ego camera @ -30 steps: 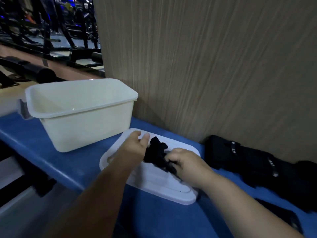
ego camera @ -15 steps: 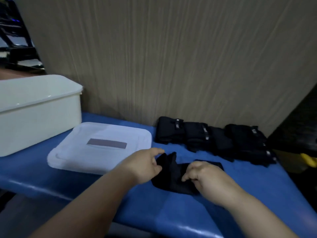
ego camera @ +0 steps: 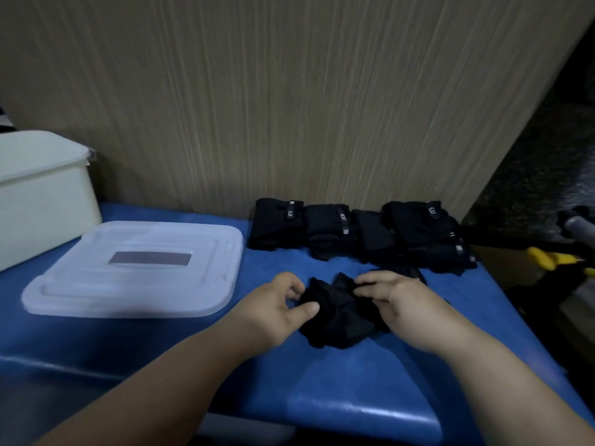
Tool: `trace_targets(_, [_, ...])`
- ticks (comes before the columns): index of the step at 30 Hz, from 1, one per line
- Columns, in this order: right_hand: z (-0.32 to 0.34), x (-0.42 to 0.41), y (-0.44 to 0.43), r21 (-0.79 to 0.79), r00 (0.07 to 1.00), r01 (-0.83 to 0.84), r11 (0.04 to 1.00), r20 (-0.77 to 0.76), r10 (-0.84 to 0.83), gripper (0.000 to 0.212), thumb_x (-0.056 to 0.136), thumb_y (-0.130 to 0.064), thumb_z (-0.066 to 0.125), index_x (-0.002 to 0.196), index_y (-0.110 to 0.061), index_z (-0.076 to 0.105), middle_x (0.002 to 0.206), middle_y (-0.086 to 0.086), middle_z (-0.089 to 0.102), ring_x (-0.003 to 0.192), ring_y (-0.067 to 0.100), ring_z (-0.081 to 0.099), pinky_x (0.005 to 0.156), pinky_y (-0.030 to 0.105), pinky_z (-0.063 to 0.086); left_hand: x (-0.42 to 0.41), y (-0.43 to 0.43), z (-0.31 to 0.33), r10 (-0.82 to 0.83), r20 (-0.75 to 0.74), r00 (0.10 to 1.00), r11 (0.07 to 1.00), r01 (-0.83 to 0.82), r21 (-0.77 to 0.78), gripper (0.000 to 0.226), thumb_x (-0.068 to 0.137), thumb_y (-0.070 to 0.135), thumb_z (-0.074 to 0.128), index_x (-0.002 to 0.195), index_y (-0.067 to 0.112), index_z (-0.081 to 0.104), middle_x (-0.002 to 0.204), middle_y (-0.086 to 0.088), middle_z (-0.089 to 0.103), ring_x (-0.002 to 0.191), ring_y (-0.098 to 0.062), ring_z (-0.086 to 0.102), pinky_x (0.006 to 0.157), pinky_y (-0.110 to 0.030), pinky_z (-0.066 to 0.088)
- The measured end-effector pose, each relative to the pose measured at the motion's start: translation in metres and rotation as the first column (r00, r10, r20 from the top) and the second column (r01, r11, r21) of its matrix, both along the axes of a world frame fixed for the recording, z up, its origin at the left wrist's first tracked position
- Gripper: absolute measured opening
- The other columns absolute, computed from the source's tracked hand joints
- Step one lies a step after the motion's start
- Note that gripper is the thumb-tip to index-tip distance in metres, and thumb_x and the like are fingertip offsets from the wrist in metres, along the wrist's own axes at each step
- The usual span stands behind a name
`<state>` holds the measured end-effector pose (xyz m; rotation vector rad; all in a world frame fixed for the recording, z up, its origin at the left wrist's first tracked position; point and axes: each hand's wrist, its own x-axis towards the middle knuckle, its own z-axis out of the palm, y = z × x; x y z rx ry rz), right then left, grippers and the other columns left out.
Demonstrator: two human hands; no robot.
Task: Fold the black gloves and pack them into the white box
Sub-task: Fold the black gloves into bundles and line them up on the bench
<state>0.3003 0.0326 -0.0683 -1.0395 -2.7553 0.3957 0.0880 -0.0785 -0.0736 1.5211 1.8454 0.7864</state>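
Note:
A crumpled black glove (ego camera: pixel 338 312) lies on the blue padded bench (ego camera: pixel 338 381) in the middle of the head view. My left hand (ego camera: pixel 277 307) pinches its left edge with thumb and fingers. My right hand (ego camera: pixel 396 300) grips its upper right part and covers some of it. The white box (ego camera: pixel 42 201) stands at the far left, partly out of frame. Its inside is hidden.
The box's translucent white lid (ego camera: pixel 135 272) lies flat between the box and my hands. Several folded black gloves (ego camera: pixel 357 233) sit in a row against the wooden wall (ego camera: pixel 289 107). Past the bench's right edge are a yellow object (ego camera: pixel 557 259) and dark floor.
The glove and both hands moved from above the lid to the bench right of it. The view swung right, so the box slid to the left edge.

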Motion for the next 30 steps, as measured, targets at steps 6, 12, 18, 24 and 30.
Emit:
trace_targets(6, [-0.001,-0.005,-0.007,-0.056,0.992,-0.075,0.996,-0.105,0.069,0.043,0.091,-0.029,0.062,0.133,-0.023,0.056,0.138,-0.022,0.040,0.128,-0.007,0.036,0.103,0.002,0.018,0.007,0.005,-0.001,0.017,0.000,1.000,0.999,-0.017,0.032,0.005,0.094,0.033,0.056,0.098,0.035,0.058,0.080,0.010,0.060,0.074,-0.004,0.056,0.077,-0.023,0.047])
trace_targets(12, [-0.012,-0.015,-0.014,-0.019,0.996,-0.029,0.999,-0.088,0.027,0.055,0.086,-0.031,0.069,0.137,-0.023,0.051,0.135,-0.016,0.040,0.123,0.000,0.042,0.102,0.005,0.026,0.007,0.005,-0.001,-0.040,0.043,0.998,0.999,0.040,-0.001,0.024,0.084,0.020,0.067,0.092,0.035,0.051,0.083,0.005,0.064,0.067,-0.005,0.058,0.073,-0.024,0.050])
trace_targets(18, [-0.006,-0.018,-0.013,-0.097,0.960,0.080,0.992,-0.261,-0.103,0.033,0.079,-0.017,0.076,0.109,-0.030,0.067,0.106,-0.017,0.049,0.100,0.000,0.050,0.088,0.002,0.033,0.004,0.004,-0.002,-0.051,0.123,0.991,0.999,0.053,-0.013,0.036,0.080,0.017,0.071,0.100,0.034,0.045,0.089,0.006,0.070,0.078,-0.012,0.068,0.082,-0.033,0.054])
trace_targets(24, [-0.002,-0.017,-0.013,-0.093,0.974,0.076,0.993,-0.205,-0.094,0.028,0.076,-0.021,0.078,0.098,-0.034,0.067,0.100,-0.024,0.045,0.096,-0.003,0.048,0.081,0.004,0.034,0.000,0.003,-0.006,0.068,-0.022,0.997,0.995,-0.066,0.078,0.037,0.078,0.022,0.073,0.091,0.037,0.042,0.081,0.005,0.061,0.066,-0.010,0.060,0.068,-0.028,0.053])
trace_targets(30, [-0.001,-0.017,-0.018,0.039,0.973,0.077,0.996,-0.221,-0.067,0.023,0.086,-0.039,0.065,0.108,-0.030,0.068,0.104,-0.018,0.055,0.109,0.004,0.043,0.097,0.017,0.034,-0.003,0.000,-0.007,0.011,0.011,1.000,0.996,-0.012,0.084,0.028,0.077,0.013,0.073,0.083,0.034,0.055,0.084,0.008,0.062,0.075,-0.001,0.061,0.073,-0.018,0.052])
